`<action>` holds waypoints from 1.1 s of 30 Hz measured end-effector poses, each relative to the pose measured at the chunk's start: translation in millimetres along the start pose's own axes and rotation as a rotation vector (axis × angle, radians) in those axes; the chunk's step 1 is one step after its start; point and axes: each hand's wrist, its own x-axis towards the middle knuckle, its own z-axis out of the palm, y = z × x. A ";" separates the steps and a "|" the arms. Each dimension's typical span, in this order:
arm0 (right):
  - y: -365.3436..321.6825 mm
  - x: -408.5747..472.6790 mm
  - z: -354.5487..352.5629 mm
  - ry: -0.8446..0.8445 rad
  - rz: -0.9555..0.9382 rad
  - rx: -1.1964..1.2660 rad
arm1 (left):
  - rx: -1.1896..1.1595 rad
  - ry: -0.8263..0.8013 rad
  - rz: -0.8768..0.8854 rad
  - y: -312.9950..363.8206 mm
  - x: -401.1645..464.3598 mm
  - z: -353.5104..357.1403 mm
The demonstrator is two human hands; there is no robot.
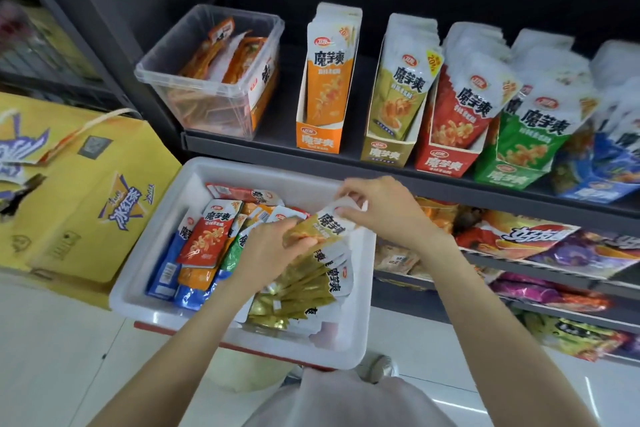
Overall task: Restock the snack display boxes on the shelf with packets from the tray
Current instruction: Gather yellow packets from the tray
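Here, both hands over tray [138, 291], left hand [268, 253] and right hand [375, 208] pinching 1 gold packet [320, 227] between them

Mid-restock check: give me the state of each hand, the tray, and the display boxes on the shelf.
left hand: grips a fan of gold packets
right hand: pinches the top gold packet
white tray: holds mixed loose packets
orange box: part filled
gold box: nearly full
red box: full
clear tub: part filled

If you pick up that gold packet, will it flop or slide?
Probably floppy: the gold packet is thin and bends between the left hand and right hand. Maybe slippery, since its foil shines. Likely light.
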 end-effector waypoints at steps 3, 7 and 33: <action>-4.4 -10.9 -31.6 0.217 0.090 0.489 | -0.291 0.078 0.066 30.2 3.7 -15.2; -5.2 -21.2 -59.9 0.251 0.088 0.437 | -0.361 0.100 0.158 70.8 20.6 -29.2; 48.7 67.0 -117.6 0.721 0.264 -0.102 | 0.166 0.324 0.292 111.8 141.4 -31.8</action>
